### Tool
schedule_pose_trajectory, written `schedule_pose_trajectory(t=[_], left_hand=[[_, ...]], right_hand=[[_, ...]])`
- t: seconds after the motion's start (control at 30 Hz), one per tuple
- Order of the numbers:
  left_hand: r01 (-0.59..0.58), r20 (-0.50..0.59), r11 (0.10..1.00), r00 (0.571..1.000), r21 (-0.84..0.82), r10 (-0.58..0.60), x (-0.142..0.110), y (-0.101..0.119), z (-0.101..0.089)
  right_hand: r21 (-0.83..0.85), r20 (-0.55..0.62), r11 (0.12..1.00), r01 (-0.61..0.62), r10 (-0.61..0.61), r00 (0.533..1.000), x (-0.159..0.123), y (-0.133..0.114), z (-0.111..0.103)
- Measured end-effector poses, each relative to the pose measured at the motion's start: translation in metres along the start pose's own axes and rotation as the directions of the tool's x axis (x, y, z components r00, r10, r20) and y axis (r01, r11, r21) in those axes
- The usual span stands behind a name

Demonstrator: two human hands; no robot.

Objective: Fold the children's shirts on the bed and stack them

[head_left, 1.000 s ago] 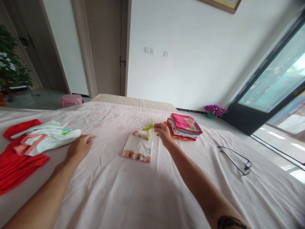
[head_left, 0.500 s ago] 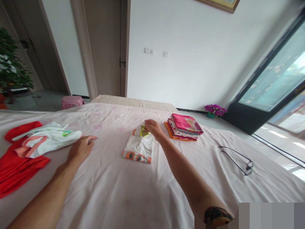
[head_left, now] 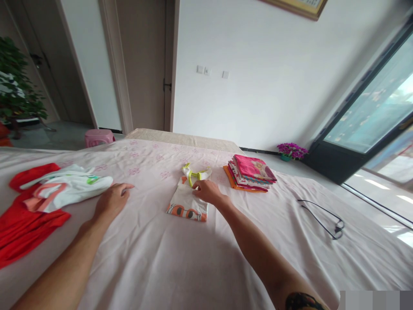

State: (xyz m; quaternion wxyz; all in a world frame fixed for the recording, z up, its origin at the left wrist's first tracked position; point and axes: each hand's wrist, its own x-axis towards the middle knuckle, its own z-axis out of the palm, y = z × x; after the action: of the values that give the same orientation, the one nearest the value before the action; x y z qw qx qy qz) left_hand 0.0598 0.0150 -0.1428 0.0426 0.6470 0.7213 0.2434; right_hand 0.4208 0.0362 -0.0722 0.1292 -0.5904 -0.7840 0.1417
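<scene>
A white sleeveless top [head_left: 183,193] with an orange cartoon print lies folded on the sheet in front of me. Its yellow-green trimmed neck and straps [head_left: 195,175] stick out at the far end. My right hand [head_left: 208,190] is at the top's right side, fingers curled together on the cloth; its fingertips are partly hidden. To the left, my left hand [head_left: 114,199] rests with fingers loosely apart and the index finger stretched out. It lies beside a crumpled white garment [head_left: 77,189] with peach trim, which sits partly over a red garment [head_left: 29,232].
A stack of folded clothes [head_left: 251,172], pink on top, stands right of my right hand. Eyeglasses [head_left: 337,228] lie farther right on the pale bedsheet [head_left: 155,258]. Beyond the bed are a pink stool [head_left: 99,137] and a pot of purple flowers [head_left: 292,150].
My right hand has moved from the trimmed neck part down toward me, to the top's right side. The neck and straps now lie spread at the far end. My left hand has stayed put.
</scene>
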Motion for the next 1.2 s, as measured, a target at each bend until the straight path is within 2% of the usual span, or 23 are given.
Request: schedule_pose_trajectory(t=[0.07, 0.1, 0.13, 0.17, 0.2, 0.23, 0.27, 0.3, 0.33, 0.37, 0.4, 0.47, 0.63, 0.7, 0.77, 0.8, 0.83, 0.9, 0.97, 1.0, 1.07, 1.13, 1.2], left_hand=[[-0.005, -0.003, 1.000, 1.000, -0.002, 0.005, 0.001, -0.002, 0.002], [-0.008, -0.005, 1.000, 1.000, -0.001, 0.008, 0.001, -0.003, 0.003], [-0.011, -0.009, 1.000, 1.000, 0.000, 0.011, 0.002, -0.004, 0.005], [-0.016, -0.012, 1.000, 1.000, 0.001, 0.016, 0.002, -0.005, 0.006], [-0.019, -0.012, 1.000, 1.000, 0.001, 0.019, 0.003, -0.006, 0.006], [-0.020, -0.013, 1.000, 1.000, 0.000, 0.020, 0.003, -0.006, 0.007], [-0.021, -0.012, 1.000, 1.000, -0.001, 0.021, 0.003, -0.007, 0.007], [-0.022, -0.011, 1.000, 1.000, -0.002, 0.022, 0.003, -0.007, 0.007], [-0.023, -0.008, 1.000, 1.000, -0.001, 0.023, 0.003, -0.007, 0.007], [-0.026, -0.006, 1.000, 1.000, -0.001, 0.026, 0.003, -0.007, 0.007], [-0.030, -0.005, 1.000, 1.000, -0.001, 0.030, 0.003, -0.006, 0.007], [-0.032, -0.003, 1.000, 0.999, 0.001, 0.032, 0.002, -0.004, 0.005], [-0.039, -0.019, 0.999, 0.999, -0.002, 0.039, 0.000, -0.002, 0.004], [-0.048, -0.022, 0.999, 0.999, -0.010, 0.048, -0.001, -0.003, 0.004], [-0.054, -0.031, 0.998, 0.998, -0.023, 0.053, -0.001, -0.003, 0.006], [-0.060, -0.041, 0.997, 0.997, -0.040, 0.058, -0.001, -0.002, 0.006], [-0.068, -0.057, 0.995, 0.996, -0.067, 0.064, -0.001, 0.001, 0.006], [-0.088, -0.107, 0.982, 0.992, -0.168, 0.070, -0.003, 0.013, 0.002], [-0.111, -0.157, 0.943, 0.986, -0.312, 0.064, -0.008, 0.038, -0.009], [-0.128, -0.169, 0.913, 0.983, -0.387, 0.067, -0.013, 0.054, -0.016], [-0.163, -0.156, 0.855, 0.983, -0.492, 0.097, -0.026, 0.093, -0.032], [-0.277, -0.107, 0.781, 0.959, -0.560, 0.263, -0.044, 0.132, -0.044], [-0.379, -0.052, 0.743, 0.904, -0.552, 0.423, -0.063, 0.165, -0.049]], right_hand=[[0.176, 0.169, 0.976, 0.127, -0.157, 0.973, -0.011, -0.009, -0.007], [0.310, 0.299, 0.936, 0.166, -0.262, 0.918, -0.016, -0.013, -0.010], [0.443, 0.420, 0.881, 0.168, -0.369, 0.829, -0.021, -0.015, -0.013], [0.546, 0.499, 0.826, 0.139, -0.454, 0.738, -0.024, -0.016, -0.015], [0.602, 0.527, 0.791, 0.107, -0.494, 0.692, -0.026, -0.016, -0.016], [0.610, 0.511, 0.787, 0.093, -0.480, 0.713, -0.026, -0.013, -0.016], [0.572, 0.452, 0.814, 0.103, -0.417, 0.788, -0.025, -0.009, -0.014], [0.491, 0.349, 0.862, 0.126, -0.327, 0.878, -0.022, -0.003, -0.012], [0.379, 0.225, 0.915, 0.142, -0.240, 0.944, -0.018, 0.003, -0.010], [0.255, 0.111, 0.956, 0.146, -0.179, 0.978, -0.015, 0.009, -0.007], [0.142, 0.027, 0.979, 0.149, -0.154, 0.988, -0.011, 0.014, -0.004], [-0.008, -0.023, 0.985, 0.171, -0.171, 0.985, -0.006, 0.021, 0.001], [-0.127, 0.076, 0.971, 0.204, -0.195, 0.978, -0.004, 0.022, 0.003], [-0.088, 0.025, 0.982, 0.170, -0.168, 0.985, -0.006, 0.022, -0.001], [0.142, -0.121, 0.982, 0.122, -0.105, 0.987, -0.010, 0.023, -0.008], [0.344, -0.200, 0.931, 0.117, -0.049, 0.979, -0.012, 0.023, -0.014], [0.565, -0.256, 0.814, 0.136, 0.016, 0.967, -0.015, 0.022, -0.020], [0.878, -0.271, 0.435, 0.199, 0.108, 0.957, -0.024, 0.015, -0.035], [0.969, -0.238, 0.089, 0.231, 0.082, 0.968, -0.035, 0.004, -0.050], [0.973, -0.230, -0.026, 0.231, 0.034, 0.973, -0.041, -0.004, -0.057], [0.967, -0.226, -0.141, 0.213, -0.079, 0.971, -0.053, -0.020, -0.065], [0.975, -0.201, -0.136, 0.178, -0.177, 0.964, -0.065, -0.036, -0.065], [0.987, -0.152, -0.091, 0.133, -0.243, 0.958, -0.073, -0.050, -0.059]])
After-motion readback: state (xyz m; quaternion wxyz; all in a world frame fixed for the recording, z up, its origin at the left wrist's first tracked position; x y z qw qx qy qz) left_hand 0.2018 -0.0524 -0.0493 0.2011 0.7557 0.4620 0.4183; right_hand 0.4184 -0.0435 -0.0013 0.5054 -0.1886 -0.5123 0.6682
